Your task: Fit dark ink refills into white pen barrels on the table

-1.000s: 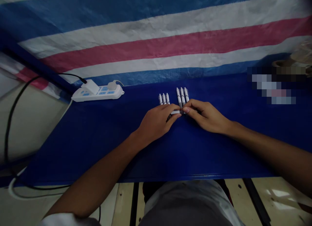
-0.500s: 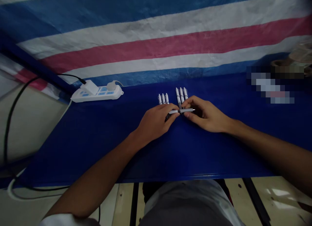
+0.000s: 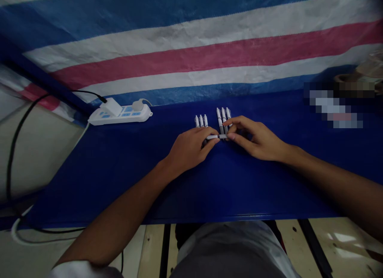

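Note:
A white and grey pen [image 3: 213,137] lies sideways between my two hands, just above the blue table. My left hand [image 3: 191,148] is closed on its white end. The fingers and thumb of my right hand [image 3: 254,139] pinch its grey end, so the tip is hidden behind them. Beyond my left hand stick out the tops of three white pens [image 3: 201,120], their lower parts covered by that hand. Another row of three white and grey pens [image 3: 223,117] lies side by side just past my right fingertips.
A white power strip [image 3: 121,115] with plugs in it sits at the table's back left. The blue table [image 3: 239,190] runs up to a striped tarp [image 3: 191,54]. At the far right are a blurred-out item [image 3: 335,108] and a brownish roll-like object.
My right fingers have closed over the grey end of the pen, covering the tip that showed before. My left hand keeps its hold in nearly the same place.

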The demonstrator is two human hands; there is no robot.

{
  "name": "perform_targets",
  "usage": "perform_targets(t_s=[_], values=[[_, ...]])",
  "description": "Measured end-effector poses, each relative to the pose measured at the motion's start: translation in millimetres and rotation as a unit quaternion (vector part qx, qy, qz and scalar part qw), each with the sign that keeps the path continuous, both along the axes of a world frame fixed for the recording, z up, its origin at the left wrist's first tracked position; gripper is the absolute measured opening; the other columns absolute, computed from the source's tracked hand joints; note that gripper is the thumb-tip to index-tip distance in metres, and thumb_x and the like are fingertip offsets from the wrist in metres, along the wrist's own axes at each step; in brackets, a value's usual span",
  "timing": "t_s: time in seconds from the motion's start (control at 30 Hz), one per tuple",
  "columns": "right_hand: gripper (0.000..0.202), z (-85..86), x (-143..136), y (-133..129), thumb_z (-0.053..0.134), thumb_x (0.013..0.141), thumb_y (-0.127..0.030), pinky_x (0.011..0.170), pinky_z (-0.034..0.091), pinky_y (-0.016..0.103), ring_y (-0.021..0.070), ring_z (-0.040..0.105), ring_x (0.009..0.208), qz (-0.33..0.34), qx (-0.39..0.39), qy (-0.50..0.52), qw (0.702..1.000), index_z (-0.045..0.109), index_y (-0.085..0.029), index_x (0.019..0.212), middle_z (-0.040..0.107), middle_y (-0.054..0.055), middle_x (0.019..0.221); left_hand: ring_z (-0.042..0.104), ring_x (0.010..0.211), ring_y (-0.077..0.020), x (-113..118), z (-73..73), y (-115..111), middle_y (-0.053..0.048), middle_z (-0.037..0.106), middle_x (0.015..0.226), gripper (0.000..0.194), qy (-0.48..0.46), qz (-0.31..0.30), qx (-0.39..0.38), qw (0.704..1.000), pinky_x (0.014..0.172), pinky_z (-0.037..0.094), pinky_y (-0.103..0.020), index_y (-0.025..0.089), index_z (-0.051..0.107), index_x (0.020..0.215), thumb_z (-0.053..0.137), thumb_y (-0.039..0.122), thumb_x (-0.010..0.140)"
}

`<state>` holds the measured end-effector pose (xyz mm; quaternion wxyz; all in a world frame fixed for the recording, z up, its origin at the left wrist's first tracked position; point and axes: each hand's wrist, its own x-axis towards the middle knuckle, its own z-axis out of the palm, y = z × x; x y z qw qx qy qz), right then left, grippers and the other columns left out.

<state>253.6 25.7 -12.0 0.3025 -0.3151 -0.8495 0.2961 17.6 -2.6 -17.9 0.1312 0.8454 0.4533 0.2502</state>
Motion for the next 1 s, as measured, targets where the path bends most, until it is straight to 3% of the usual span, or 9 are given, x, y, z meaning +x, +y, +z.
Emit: perform_targets(t_s=[0.43, 0.6, 0.7, 0.83, 1.0], values=[[0.035, -0.1, 1.8, 0.1, 0.055, 0.102, -0.042, 0.060, 0.048, 0.027, 0.0177, 0.068, 0.072, -0.003, 0.015, -0.026, 1.000, 0.061, -0.018, 0.127, 0.075, 0.005, 0.088, 0.073, 0.091, -0.0198, -0.7, -0.2, -0.2, -0.002, 0.078, 0.101, 0.023, 0.003, -0.013, 0.002, 1.000, 0.080, 0.053, -0.031, 0.023, 0.070, 0.111, 0.053, 0.038, 0.105], [0.033, 0.1, 1.6, 0.1, 0.048, 0.105, -0.045, 0.053, 0.042, 0.025, 0.0120, 0.058, 0.054, 0.009, 0.005, -0.043, 0.999, 0.064, -0.019, 0.120, 0.072, 0.000, 0.076, 0.073, 0.094, -0.0191, -1.1, -1.5, 0.1, -0.002, 0.078, 0.103, 0.019, -0.005, -0.032, 0.024, 0.999, 0.080, 0.052, -0.029, 0.022, 0.070, 0.111, 0.057, 0.035, 0.104], [0.028, 2.7, 1.5, 0.4, 0.058, 0.101, -0.044, 0.056, 0.042, 0.025, 0.0130, 0.062, 0.060, 0.025, 0.028, -0.049, 0.998, 0.067, -0.019, 0.110, 0.073, 0.001, 0.081, 0.073, 0.093, -0.0185, -2.4, -1.4, 0.7, -0.002, 0.078, 0.101, 0.018, -0.008, -0.032, 0.028, 0.999, 0.077, 0.052, -0.028, 0.021, 0.070, 0.109, 0.057, 0.033, 0.104], [0.030, 10.2, -0.6, -2.4, 0.047, 0.106, -0.038, 0.055, 0.039, 0.025, 0.0098, 0.053, 0.049, 0.050, 0.000, -0.063, 0.997, 0.065, -0.020, 0.091, 0.062, -0.004, 0.061, 0.072, 0.087, -0.0170, -1.6, -1.0, -0.1, -0.002, 0.077, 0.098, 0.022, -0.022, -0.037, 0.050, 0.998, 0.077, 0.051, -0.027, 0.022, 0.072, 0.109, 0.056, 0.037, 0.105], [0.037, 13.3, -3.9, -5.7, 0.047, 0.106, -0.041, 0.052, 0.035, 0.025, 0.0084, 0.046, 0.047, 0.026, -0.040, -0.047, 0.998, 0.061, -0.021, 0.079, 0.061, -0.004, 0.061, 0.072, 0.089, -0.0181, -2.1, 5.3, 1.3, -0.002, 0.078, 0.097, 0.018, -0.045, 0.003, 0.016, 0.999, 0.080, 0.053, -0.029, 0.024, 0.076, 0.103, 0.065, 0.038, 0.100]])
